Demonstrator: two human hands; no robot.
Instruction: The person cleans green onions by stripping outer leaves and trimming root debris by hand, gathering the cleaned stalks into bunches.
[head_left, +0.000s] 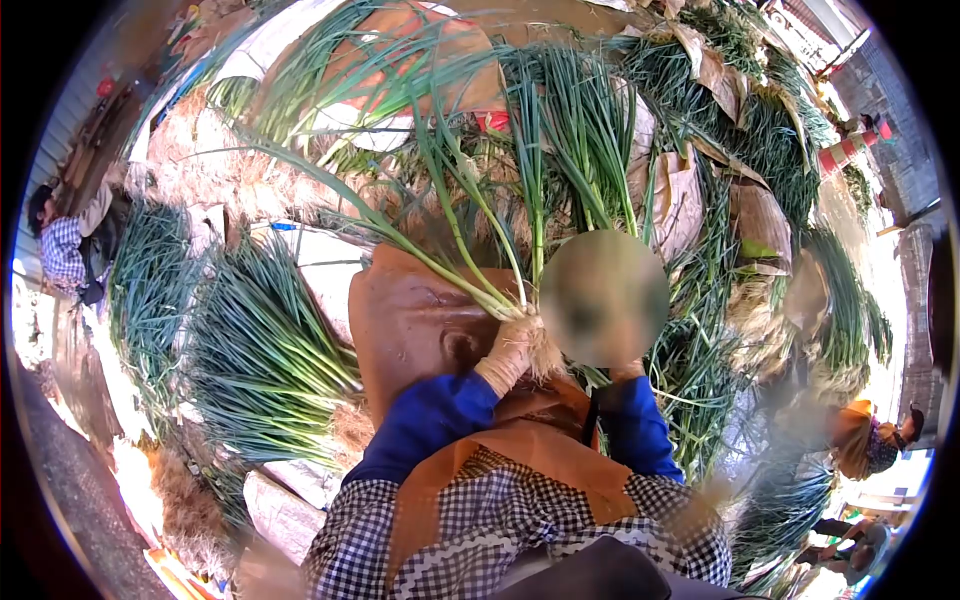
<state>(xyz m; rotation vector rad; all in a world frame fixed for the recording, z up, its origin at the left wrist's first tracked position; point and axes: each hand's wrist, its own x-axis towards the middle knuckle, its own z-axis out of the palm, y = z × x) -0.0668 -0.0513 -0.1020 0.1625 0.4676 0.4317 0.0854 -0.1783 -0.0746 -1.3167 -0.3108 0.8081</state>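
Note:
My left hand (513,345) is closed around the lower stems of a few green onions (490,298), over my lap. Their long leaves fan out forward and to the left, and pale stringy roots (545,357) hang beside my fingers. My right hand (628,368) is close by on the right. A round blurred patch covers most of it, so its fingers and anything in them are hidden. Under both hands lies a brown apron (395,310) spread over my knees.
A large pile of green onions (265,350) lies to my left, and more bundles (590,130) lie ahead. Brown sacking (680,200) and further heaps are on the right. One person (65,245) sits at far left; another person (865,440) is at far right.

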